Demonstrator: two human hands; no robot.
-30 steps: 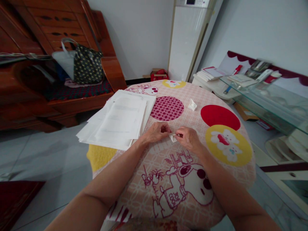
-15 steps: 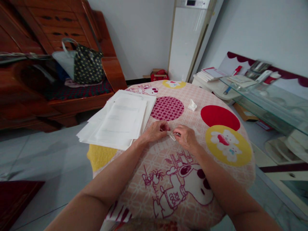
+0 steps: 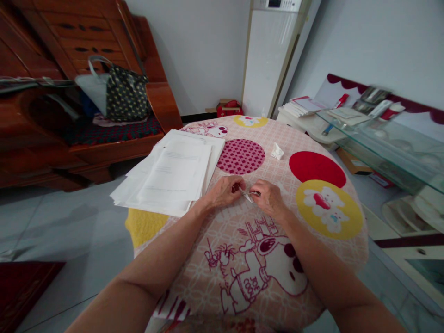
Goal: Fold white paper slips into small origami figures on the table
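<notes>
Between my two hands is a small piece of folded white paper (image 3: 248, 197), held just above the patterned tablecloth (image 3: 225, 236). My left hand (image 3: 227, 190) pinches its left end with thumb and fingertips. From the other side my right hand (image 3: 268, 196) grips the right end, fingers curled in. The fingers cover much of the paper, so its full shape is hidden. Farther back on the cloth stands a small folded white paper piece (image 3: 277, 151). A stack of printed white sheets (image 3: 173, 173) lies left of my left hand.
A wooden bench (image 3: 163, 104) with a dark patterned bag (image 3: 126, 92) stands at the left. On the right is a glass-topped stand (image 3: 388, 143) beside a pile of papers (image 3: 301, 107). A tall white appliance (image 3: 267, 55) stands behind the round table.
My left fingertips have shifted slightly and now pinch the paper's left end closer to my right hand. The sheets and the other folded piece have stayed put.
</notes>
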